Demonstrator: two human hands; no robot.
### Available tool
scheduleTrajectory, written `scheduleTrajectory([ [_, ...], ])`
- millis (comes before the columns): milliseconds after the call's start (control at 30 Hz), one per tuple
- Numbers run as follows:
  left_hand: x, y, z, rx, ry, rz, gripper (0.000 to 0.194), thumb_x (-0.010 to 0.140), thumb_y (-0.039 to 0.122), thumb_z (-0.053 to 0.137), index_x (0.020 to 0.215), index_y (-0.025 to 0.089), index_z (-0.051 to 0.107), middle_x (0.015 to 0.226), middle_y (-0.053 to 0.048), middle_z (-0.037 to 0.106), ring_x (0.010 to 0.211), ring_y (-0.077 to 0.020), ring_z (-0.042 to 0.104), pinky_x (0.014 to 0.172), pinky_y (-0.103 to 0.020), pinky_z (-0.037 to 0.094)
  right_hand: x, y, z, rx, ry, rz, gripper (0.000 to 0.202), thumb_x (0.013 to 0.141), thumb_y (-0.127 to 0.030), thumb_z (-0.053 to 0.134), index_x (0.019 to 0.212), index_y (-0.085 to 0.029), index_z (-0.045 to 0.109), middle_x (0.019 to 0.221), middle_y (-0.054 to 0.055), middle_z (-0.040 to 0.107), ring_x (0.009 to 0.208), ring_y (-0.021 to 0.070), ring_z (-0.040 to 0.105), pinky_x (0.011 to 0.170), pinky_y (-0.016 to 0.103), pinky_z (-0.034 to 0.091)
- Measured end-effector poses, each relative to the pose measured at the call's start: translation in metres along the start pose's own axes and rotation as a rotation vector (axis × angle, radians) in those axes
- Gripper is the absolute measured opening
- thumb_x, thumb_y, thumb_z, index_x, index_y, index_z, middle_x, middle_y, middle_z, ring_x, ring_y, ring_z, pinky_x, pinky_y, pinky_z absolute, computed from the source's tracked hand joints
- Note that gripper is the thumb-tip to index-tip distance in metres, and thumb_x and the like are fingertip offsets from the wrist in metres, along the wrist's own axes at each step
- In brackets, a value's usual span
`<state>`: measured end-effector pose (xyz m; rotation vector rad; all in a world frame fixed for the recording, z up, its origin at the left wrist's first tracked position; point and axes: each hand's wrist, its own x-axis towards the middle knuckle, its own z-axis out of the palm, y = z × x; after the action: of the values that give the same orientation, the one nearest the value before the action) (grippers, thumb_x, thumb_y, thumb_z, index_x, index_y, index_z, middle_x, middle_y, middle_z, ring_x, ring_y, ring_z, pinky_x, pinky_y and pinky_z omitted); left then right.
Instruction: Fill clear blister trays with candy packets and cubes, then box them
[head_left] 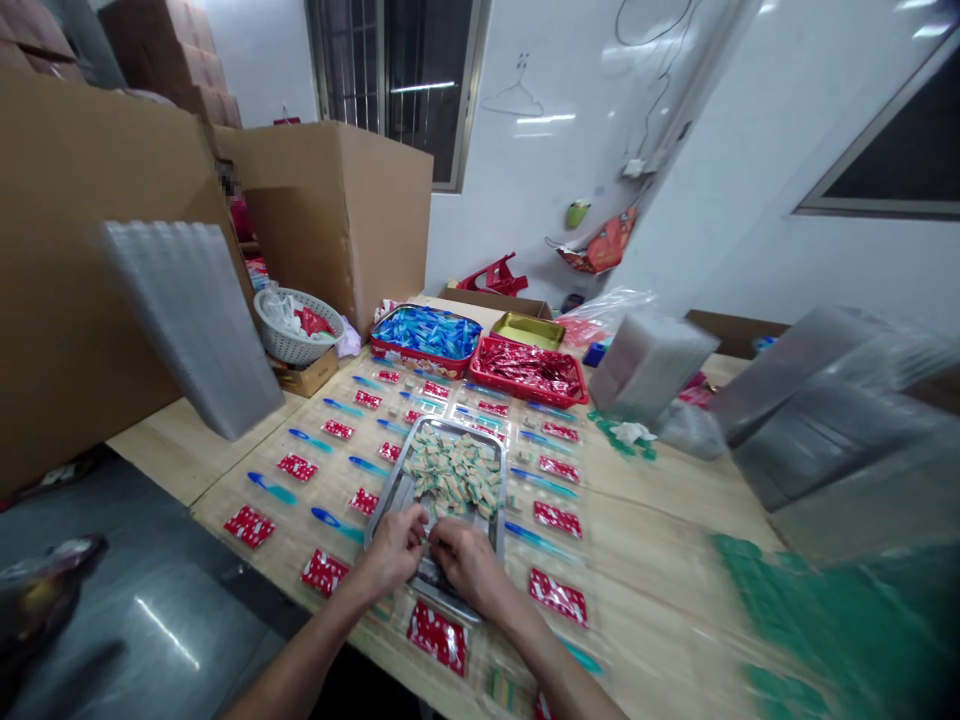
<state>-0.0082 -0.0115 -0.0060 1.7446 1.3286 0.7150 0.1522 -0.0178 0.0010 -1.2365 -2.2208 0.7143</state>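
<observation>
A metal tray point(502, 500) holds a heap of small beige-and-green pieces point(454, 468) towards its far end. My left hand point(397, 550) is over the near left part of the tray, fingers curled into a pinch. Close beside it, my right hand point(466, 560) is also closed, its fingertips pressed together. Whatever the fingertips hold is too small or hidden to name. Around the tray lie rows of clear plastic packaging, bearing red packets with white spots point(439, 637) and blue plastic handles point(337, 523). A few beige-and-green pieces point(501, 688) lie in the packaging near the front edge.
Behind the rows stand a bin of blue handles point(427, 333) and a red basket of shiny red packets point(529, 368). Stacked clear plastic trays rise at left point(196, 330) and right point(651, 365). Large cardboard boxes point(330, 215) border the back left; green sheeting point(847, 620) covers the right.
</observation>
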Motion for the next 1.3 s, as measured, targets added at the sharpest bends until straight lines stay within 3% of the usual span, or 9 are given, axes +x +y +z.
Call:
scheduleTrajectory([
  [233,0.008,-0.002,0.001,-0.084,0.008,-0.023,0.032,0.057,0.000,0.053,0.084,0.016,0.058,0.062,0.003,0.057,0.058,-0.0125,0.054,0.052,-0.022,0.037,0.007,0.003,-0.001,-0.108,-0.070,-0.004,0.022,0.074,-0.009,0.045,0.075,-0.017,0.065,0.077,0.006,0.068,0.073,0.0174,0.060,0.066,0.025,0.036],
  [400,0.010,-0.015,0.000,-0.290,0.047,-0.096,0.048,0.054,0.004,0.061,0.101,0.014,0.056,0.077,0.001,0.061,0.058,-0.0094,0.053,0.052,-0.021,0.039,0.027,0.017,-0.013,0.160,-0.100,0.154,0.012,0.060,-0.012,0.051,0.066,-0.017,0.061,0.056,-0.002,0.057,0.056,0.0124,0.050,0.055,0.023,0.033],
  [500,0.006,-0.015,-0.004,-0.336,0.114,-0.131,0.055,0.056,0.006,0.061,0.110,0.014,0.053,0.089,-0.003,0.062,0.059,-0.0085,0.053,0.053,-0.021,0.040,0.058,0.028,-0.027,0.497,-0.155,0.274,0.007,0.056,-0.021,0.057,0.063,-0.018,0.057,0.050,-0.005,0.050,0.046,0.0094,0.043,0.047,0.021,0.030],
  [633,-0.004,-0.005,-0.013,-0.310,0.124,-0.123,0.038,0.059,0.010,0.059,0.097,0.014,0.059,0.080,-0.001,0.060,0.060,-0.0096,0.052,0.054,-0.021,0.039,0.125,0.027,-0.033,0.663,-0.102,0.376,0.017,0.052,-0.028,0.065,0.063,-0.017,0.057,0.048,-0.005,0.053,0.042,0.0080,0.044,0.044,0.021,0.033],
  [767,-0.008,0.003,-0.035,-0.211,0.132,-0.122,0.017,0.063,0.014,0.057,0.080,0.015,0.062,0.057,0.005,0.050,0.053,-0.0102,0.047,0.052,-0.022,0.034,0.193,0.015,-0.008,0.509,-0.094,0.433,0.011,0.054,-0.022,0.064,0.057,-0.018,0.055,0.043,-0.006,0.050,0.038,0.0077,0.043,0.042,0.021,0.034],
  [933,0.005,-0.018,-0.074,0.056,0.306,-0.125,0.014,0.068,0.014,0.052,0.079,0.017,0.061,0.074,-0.002,0.060,0.069,-0.0162,0.056,0.063,-0.026,0.041,0.243,0.011,0.032,0.282,-0.132,0.457,0.010,0.058,-0.010,0.063,0.054,-0.016,0.057,0.038,-0.006,0.048,0.038,0.0087,0.047,0.042,0.020,0.036],
  [1100,0.023,-0.047,-0.102,0.207,0.426,-0.152,0.015,0.069,0.012,0.054,0.081,0.018,0.059,0.086,-0.005,0.063,0.085,-0.0199,0.057,0.076,-0.030,0.044,0.254,0.006,0.044,-0.036,-0.152,0.410,0.005,0.061,-0.009,0.066,0.062,-0.014,0.066,0.055,0.003,0.065,0.057,0.0160,0.062,0.053,0.022,0.042],
  [1300,0.037,-0.062,-0.111,0.249,0.406,-0.136,0.015,0.069,0.007,0.050,0.080,0.017,0.057,0.087,-0.006,0.062,0.089,-0.0204,0.055,0.081,-0.030,0.043,0.244,-0.009,0.047,-0.377,-0.139,0.262,0.015,0.068,-0.013,0.064,0.080,-0.014,0.071,0.092,0.012,0.071,0.092,0.0260,0.065,0.074,0.030,0.045],
])
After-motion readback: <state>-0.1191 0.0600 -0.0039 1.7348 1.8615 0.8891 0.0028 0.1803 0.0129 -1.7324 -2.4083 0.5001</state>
